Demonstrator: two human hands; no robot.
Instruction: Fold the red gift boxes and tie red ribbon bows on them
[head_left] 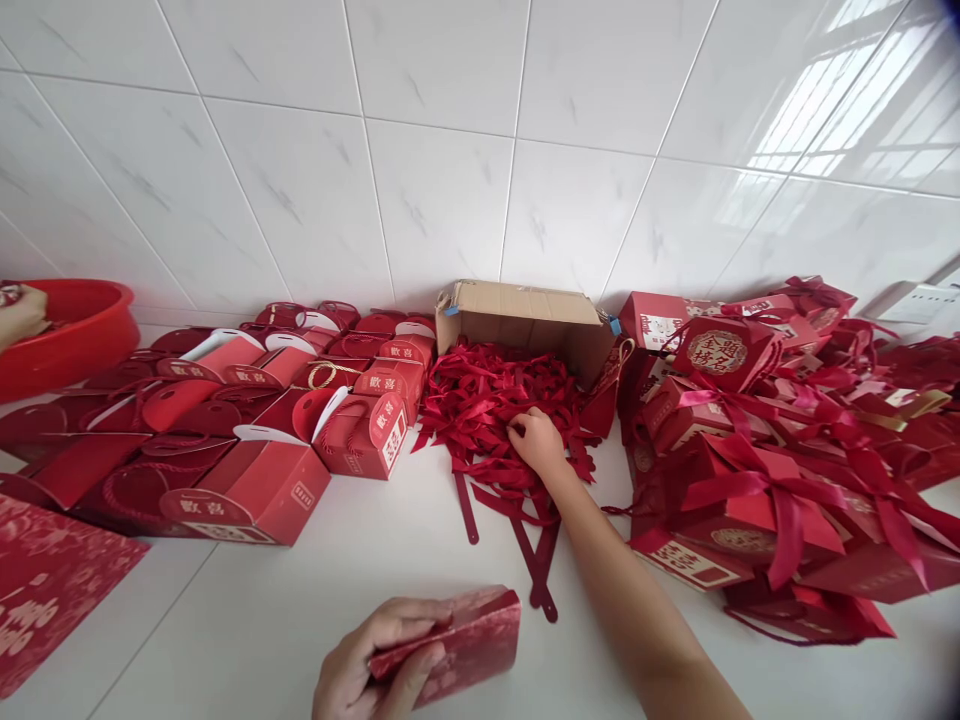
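Observation:
My left hand (382,655) is closed round one end of a small red patterned gift box (480,640), tilted above the white surface near the front. The box has a pale floral print, and its far end points right. My right hand (537,440) reaches into a tangled pile of dark red ribbons (495,390), thumb and fingers pinched together on the ribbon. How many strands are in the pinch is hidden. Behind the pile, a brown cardboard box (525,300) lies with its opening towards me, ribbons spilling out of it.
Rows of red gift boxes (262,490) stand at the left, beside a red patterned sheet or bag (52,590). Ribbon-tied boxes (750,490) are heaped at the right. Another person's hand (22,315) is at a red basin (82,340). Loose red straps (540,570) lie in front of the pile.

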